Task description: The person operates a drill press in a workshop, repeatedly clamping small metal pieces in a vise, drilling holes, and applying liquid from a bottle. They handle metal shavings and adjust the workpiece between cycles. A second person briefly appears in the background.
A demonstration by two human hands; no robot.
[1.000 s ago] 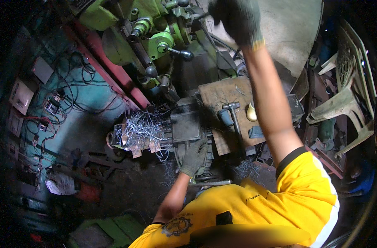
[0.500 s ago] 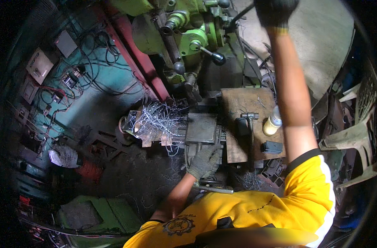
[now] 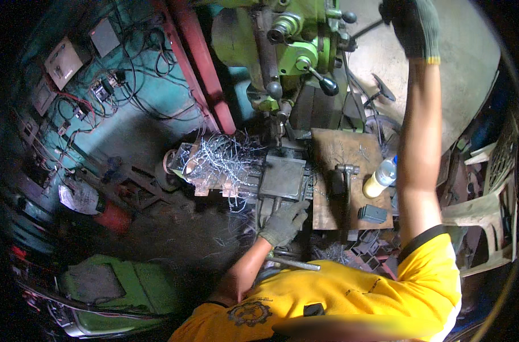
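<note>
My right hand [image 3: 417, 28], in a dark knit glove with a yellow cuff edge, is closed around the end of a lever [image 3: 369, 29] on the green drilling machine [image 3: 302, 43]. The fingertips are partly cut off by the top edge. Below the machine head, the spindle and bit [image 3: 280, 128] point down behind a metal vise [image 3: 282, 178]. My left hand [image 3: 283, 224], in a grey glove, lies with its fingers stretched out on the near end of the vise, beside its screw. A metal bar handle [image 3: 293, 263] sits just below it, close to my shirt.
Curly metal shavings [image 3: 222, 162] heap left of the vise. On the right, a wooden board [image 3: 328, 148] bears a hammer [image 3: 347, 170], a bottle of pale yellow liquid [image 3: 376, 185] and a dark block [image 3: 372, 214]. A plastic chair [image 3: 481, 214] stands far right; cables [image 3: 131, 85] hang at left.
The whole view has shifted, so the machine appears farther right and slightly lower. My right hand stays on the lever, and my left hand remains on the vise.
</note>
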